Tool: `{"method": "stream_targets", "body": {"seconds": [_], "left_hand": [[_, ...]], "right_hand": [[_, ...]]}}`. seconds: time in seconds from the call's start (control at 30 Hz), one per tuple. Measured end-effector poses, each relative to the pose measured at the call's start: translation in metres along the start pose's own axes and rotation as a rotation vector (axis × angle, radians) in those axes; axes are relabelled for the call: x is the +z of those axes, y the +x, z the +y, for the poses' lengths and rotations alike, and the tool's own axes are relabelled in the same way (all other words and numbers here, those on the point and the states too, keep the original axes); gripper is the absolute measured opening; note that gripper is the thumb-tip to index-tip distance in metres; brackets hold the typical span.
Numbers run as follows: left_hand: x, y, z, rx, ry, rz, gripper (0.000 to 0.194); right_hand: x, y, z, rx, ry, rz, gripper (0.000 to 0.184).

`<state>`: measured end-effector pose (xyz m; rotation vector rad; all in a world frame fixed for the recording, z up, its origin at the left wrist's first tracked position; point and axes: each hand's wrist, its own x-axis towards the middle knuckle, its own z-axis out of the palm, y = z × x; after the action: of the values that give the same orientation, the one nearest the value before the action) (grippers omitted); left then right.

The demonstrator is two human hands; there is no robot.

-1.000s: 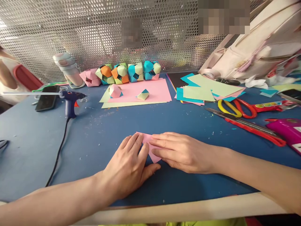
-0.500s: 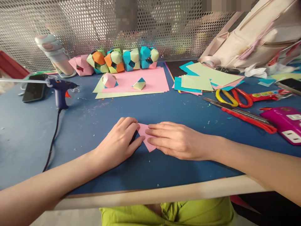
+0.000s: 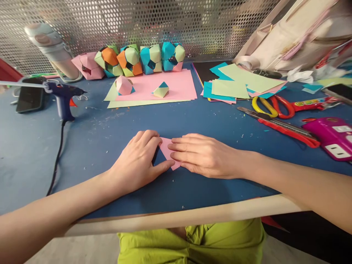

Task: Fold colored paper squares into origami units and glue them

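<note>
pink paper (image 3: 165, 144) partly hidden under right-hand fingers (image 3: 187, 147), bag (image 3: 308, 33) cut off top right

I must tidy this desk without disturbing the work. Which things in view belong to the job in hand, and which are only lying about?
Probably the job's:
- pink paper, touched by the left hand and right hand
- paper sheets
- paper shapes
- glue gun
- scissors

Seemingly just lying about:
- bottle
- dark phone beside the glue gun
- pale bag

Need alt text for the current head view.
A person's left hand and right hand touch a small pink paper piece on a blue tabletop. Five folded-paper balls line the back; a hot-glue gun is at left, scissors at right.
</note>
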<state>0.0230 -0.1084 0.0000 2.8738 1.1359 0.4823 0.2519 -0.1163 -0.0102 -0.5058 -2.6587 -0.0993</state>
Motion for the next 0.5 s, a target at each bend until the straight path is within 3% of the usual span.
{"method": "stream_targets", "body": {"seconds": [0.23,0.5], "left_hand": [[0.003,-0.001,0.002,-0.036,0.026,-0.020,0.049],[0.002,-0.002,0.003,-0.079,0.052,-0.036,0.050]], "right_hand": [[-0.002,0.000,0.001,0.031,0.027,-0.068,0.032],[-0.043,-0.007,-0.004,0.183,0.120,-0.263,0.025]]}}
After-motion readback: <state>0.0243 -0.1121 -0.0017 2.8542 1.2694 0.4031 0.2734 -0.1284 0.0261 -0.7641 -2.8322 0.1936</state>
